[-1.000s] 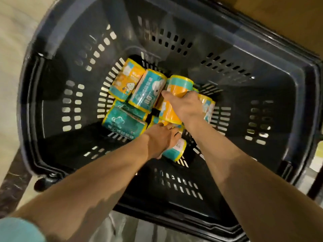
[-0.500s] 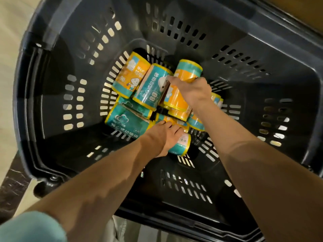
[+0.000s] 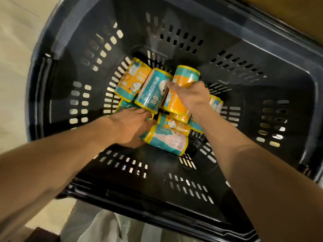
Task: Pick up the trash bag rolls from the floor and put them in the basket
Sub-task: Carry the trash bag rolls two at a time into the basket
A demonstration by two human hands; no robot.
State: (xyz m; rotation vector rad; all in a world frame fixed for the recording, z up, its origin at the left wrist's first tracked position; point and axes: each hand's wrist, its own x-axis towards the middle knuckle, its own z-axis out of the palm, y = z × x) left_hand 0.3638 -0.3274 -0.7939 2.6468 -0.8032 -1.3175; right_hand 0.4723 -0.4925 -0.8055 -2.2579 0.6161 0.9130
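A dark slotted plastic basket (image 3: pixel 262 55) fills the view. Several trash bag rolls, orange or teal with yellow ends, lie piled on its bottom. My right hand (image 3: pixel 190 96) is shut around an orange roll (image 3: pixel 186 77) that stands tilted on top of the pile. Next to it lie a teal roll (image 3: pixel 153 92) and another orange roll (image 3: pixel 132 79). My left hand (image 3: pixel 129 127) rests palm down, fingers stretched out, on the pile's near left side, gripping nothing. It touches a teal and pink roll (image 3: pixel 168 142) at the front and hides a teal roll beneath it.
Pale floor (image 3: pixel 15 49) shows left of the basket, and a brown surface (image 3: pixel 288 13) lies beyond its far right rim. My grey trousers (image 3: pixel 108 227) are under the near rim. The basket's right half holds no rolls.
My left hand let go of the front roll and slid left onto the pile. My right hand lifted the orange roll slightly and keeps its hold on it. The camera came closer.
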